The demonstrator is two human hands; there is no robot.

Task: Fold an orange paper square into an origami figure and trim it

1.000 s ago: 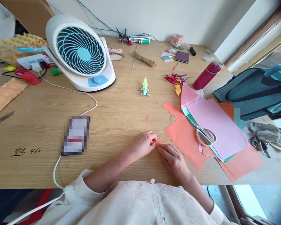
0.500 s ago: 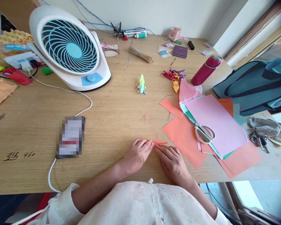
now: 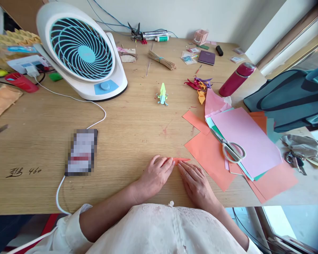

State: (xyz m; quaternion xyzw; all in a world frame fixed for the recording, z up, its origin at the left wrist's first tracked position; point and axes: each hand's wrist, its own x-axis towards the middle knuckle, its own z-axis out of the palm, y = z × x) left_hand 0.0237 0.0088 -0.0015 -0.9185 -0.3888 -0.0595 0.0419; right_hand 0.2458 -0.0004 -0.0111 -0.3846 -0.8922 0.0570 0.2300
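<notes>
The wooden table (image 3: 137,116) fills the view, its near edge against the person's pale blouse. Far left on it stands the big white desk fan (image 3: 82,53) with its blue grille, tilted back on its base, a white cable trailing from that side toward the near edge. Off to the right a teal bag (image 3: 288,98) slumps at the table's corner, and just in front of it a fanned stack of coloured paper (image 3: 243,141), pink sheet on top, orange sheets beneath, spreads out over the wood. A phone (image 3: 81,151) lies flat left of centre, its cable running off the near edge.

Now the hands, low and centre. The left hand (image 3: 156,174) lies palm down, fingers extended and close together, fingertips pressing on the left end of a folded orange paper strip (image 3: 181,160). The right hand (image 3: 196,181) is likewise flat, fingers stretched forward, tips just touching the strip's near edge. Neither hand grips it; both pin it to the table. The strip itself lies flat on the wood between the two sets of fingertips, its pointed right end poking free, just beside the orange sheets.

A maroon bottle (image 3: 237,79) lies tilted behind the stack. Scissors (image 3: 229,146) rest on the pink sheet, closed. Smallest of all, a little green and yellow origami figure (image 3: 162,94) stands alone mid-table.
</notes>
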